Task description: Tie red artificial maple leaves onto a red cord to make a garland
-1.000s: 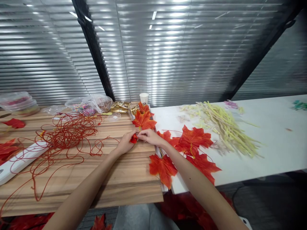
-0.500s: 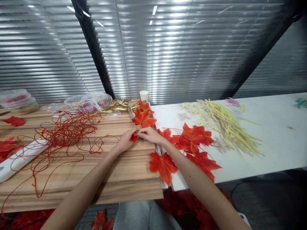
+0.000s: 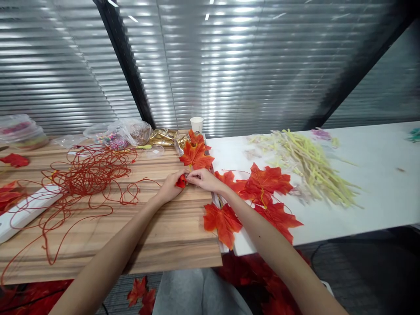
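My left hand is closed around a small bunched piece of red artificial leaf above the wooden table. Right beside it, my right hand pinches at the same spot; what sits between its fingertips is too small to make out. A thin red cord runs from the left up to my left hand. Just beyond my hands lies an orange-red maple leaf. More artificial maple leaves lie right of my right forearm, and another leaf lies partly beneath it.
A tangle of red cord spreads over the wooden table, partly across a white power strip. Yellow strips lie on the white table. At the back stand a paper cup, plastic bags and gold packets.
My hands stay together at the red piece, with only slight finger movement. The whole view has shifted a little, so things appear slightly higher.
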`<state>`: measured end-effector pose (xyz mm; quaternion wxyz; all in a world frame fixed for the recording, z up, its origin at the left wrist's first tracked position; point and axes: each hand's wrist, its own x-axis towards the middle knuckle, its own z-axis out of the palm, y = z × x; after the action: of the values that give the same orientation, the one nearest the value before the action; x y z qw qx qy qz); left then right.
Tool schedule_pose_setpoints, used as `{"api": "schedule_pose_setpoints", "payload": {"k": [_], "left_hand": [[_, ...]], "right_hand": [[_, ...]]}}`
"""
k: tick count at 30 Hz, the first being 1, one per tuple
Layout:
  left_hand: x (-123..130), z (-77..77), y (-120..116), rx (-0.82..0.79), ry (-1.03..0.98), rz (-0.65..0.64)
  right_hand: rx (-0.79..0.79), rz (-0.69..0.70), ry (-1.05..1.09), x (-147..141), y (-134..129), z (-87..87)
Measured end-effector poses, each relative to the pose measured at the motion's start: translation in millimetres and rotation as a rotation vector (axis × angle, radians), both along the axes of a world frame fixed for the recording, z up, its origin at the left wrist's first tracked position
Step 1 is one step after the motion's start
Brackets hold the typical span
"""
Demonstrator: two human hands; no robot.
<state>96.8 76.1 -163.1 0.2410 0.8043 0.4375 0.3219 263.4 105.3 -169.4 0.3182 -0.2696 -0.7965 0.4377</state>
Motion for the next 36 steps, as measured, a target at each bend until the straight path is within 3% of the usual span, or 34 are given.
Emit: {"api": "schedule_pose_setpoints", "payload": {"k": [5, 10, 17, 23, 25, 28, 32, 36], "left_hand": [[-2, -4.6, 3, -0.021, -0.153, 0.040], [0, -8.5, 5, -0.200, -0.459, 0.138], [6, 6.3, 0, -0.382, -0.840, 0.287], [5, 17.0, -1, -0.494, -1.089, 0.266], [6, 15.0, 0, -0.484, -1.072, 0.305], [7, 7.4, 1, -0.467, -0.866, 0.328], [8, 0.7, 0, -0.452, -0.633, 0.192], [10, 5.4, -3, -0.448, -0.643, 0.080]], "right_hand": [[-0.018, 0.023, 0.021, 0, -1, 1.4], [-0.006, 0.001, 0.004, 0, 0, 1.2], [-0.038, -0.018, 0.000, 0, 1, 0.1], [-0.109, -0.036, 0.018, 0, 0, 1.1], [-0.168, -0.042, 0.046, 0, -1, 2.9], [-0.277, -0.057, 0.120, -1, -1, 3.1], [-0.369, -0.098, 0.191, -2, 0, 0.1], [-0.397, -0.095, 0.235, -3, 0, -0.7]]}}
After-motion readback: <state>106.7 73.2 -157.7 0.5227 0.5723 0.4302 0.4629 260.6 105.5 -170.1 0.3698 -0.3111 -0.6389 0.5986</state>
